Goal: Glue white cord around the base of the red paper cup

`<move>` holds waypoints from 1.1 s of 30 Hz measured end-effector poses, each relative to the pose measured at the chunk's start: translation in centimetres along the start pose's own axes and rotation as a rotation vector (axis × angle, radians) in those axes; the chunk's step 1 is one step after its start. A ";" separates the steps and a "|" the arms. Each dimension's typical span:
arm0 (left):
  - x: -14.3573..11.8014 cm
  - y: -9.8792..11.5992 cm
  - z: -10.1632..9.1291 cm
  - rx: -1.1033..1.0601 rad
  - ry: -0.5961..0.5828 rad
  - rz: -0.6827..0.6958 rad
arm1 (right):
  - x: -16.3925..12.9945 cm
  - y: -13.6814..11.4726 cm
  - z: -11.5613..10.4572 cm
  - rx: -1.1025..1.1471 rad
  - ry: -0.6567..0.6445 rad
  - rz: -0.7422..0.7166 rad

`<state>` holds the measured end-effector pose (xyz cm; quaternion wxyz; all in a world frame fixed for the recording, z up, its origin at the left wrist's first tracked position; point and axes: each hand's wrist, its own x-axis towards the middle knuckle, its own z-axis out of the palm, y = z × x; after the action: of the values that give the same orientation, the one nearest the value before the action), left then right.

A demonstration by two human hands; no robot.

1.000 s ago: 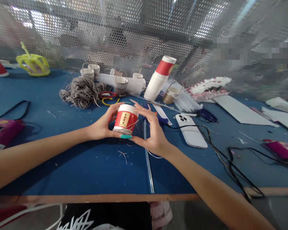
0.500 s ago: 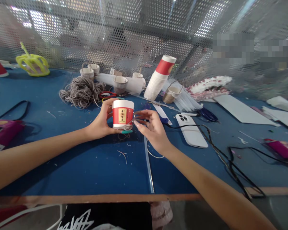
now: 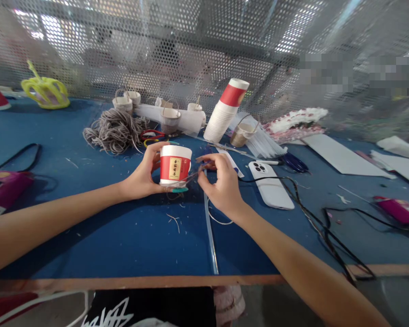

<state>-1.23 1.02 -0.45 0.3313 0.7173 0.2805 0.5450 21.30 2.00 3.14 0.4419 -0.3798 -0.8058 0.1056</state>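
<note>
A person sits at a blue tabletop [image 3: 88, 236], both bare forearms reaching forward over it. The left hand [image 3: 141, 177] curls around a small red-and-white paper cup [image 3: 174, 169] with a yellow label, holding it upright just above the tabletop near the middle of the view, thumb under its base and fingers behind it. The right hand [image 3: 221, 186] sits just beside the cup on its right, with thumb and fingertips pressed together, pinching a thin grey-brown cord [image 3: 192, 176] that runs to the cup's lower edge. Behind the cup lies a loose bundle of the same cord [image 3: 114, 131], and past it several small cups with cord handles [image 3: 170, 119]. A leaning stack of white paper cups [image 3: 225, 116], topped by a red one, stands farther back to the right. A white phone [image 3: 271, 185] lies face down near the right hand, with black cables [image 3: 313, 218] trailing toward the tabletop's near edge. A clear plastic stick [image 3: 209, 236] lies below the hands. A perforated metal screen [image 3: 191, 50] closes off the back.
</note>
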 end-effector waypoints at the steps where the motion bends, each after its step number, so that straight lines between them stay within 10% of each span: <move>1: 0.0 0.0 0.0 0.004 0.008 -0.007 | 0.1 0.0 -0.2 -0.039 0.025 -0.031; 15: 0.3 -0.5 0.0 0.027 0.120 -0.085 | 0.7 0.4 -1.7 -0.198 0.329 -0.222; 25: 0.7 -1.4 -0.1 0.025 0.316 -0.107 | 2.9 1.1 -3.8 0.312 0.620 -0.146; 33: 0.8 -1.9 -0.2 -0.039 0.364 -0.109 | 4.7 1.7 -8.2 0.752 -0.176 0.392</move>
<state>-1.29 2.86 -1.42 0.3179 0.5841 0.3638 0.6523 27.16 5.16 10.05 0.4507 -0.3277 -0.6587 0.5055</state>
